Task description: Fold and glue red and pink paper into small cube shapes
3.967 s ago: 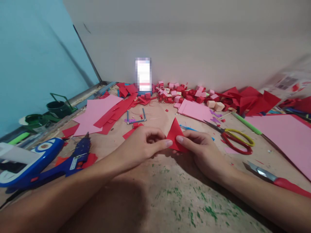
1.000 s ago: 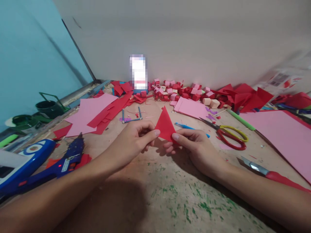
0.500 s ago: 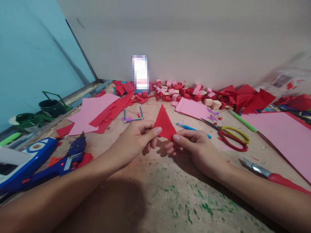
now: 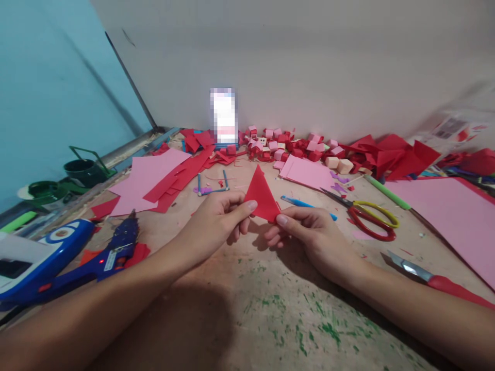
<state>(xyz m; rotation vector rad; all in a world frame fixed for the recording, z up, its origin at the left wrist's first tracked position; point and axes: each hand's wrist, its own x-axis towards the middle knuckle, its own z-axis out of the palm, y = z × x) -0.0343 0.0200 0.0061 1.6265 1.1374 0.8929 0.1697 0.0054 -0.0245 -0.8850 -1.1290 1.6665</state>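
Observation:
Between my hands a red paper triangle is held up over the table, its point away from me. My left hand pinches its left lower corner between thumb and fingers. At the right lower corner, my right hand is closed with the thumb on top. Just beyond the right hand lies a blue pen-like tool. Farther right rest scissors with one yellow and one red handle. Blue sticks joined in an open-sided frame lie beyond my left hand.
A blue glue gun with a lit red light lies left, and a red-handled knife right. Pink sheets and red strips are at the left. Small paper-covered cubes line the wall near a lit phone. A large pink sheet covers the right side.
Almost nothing differs. Both hands still hold the red paper triangle in nearly the same place; the view has shifted very slightly.

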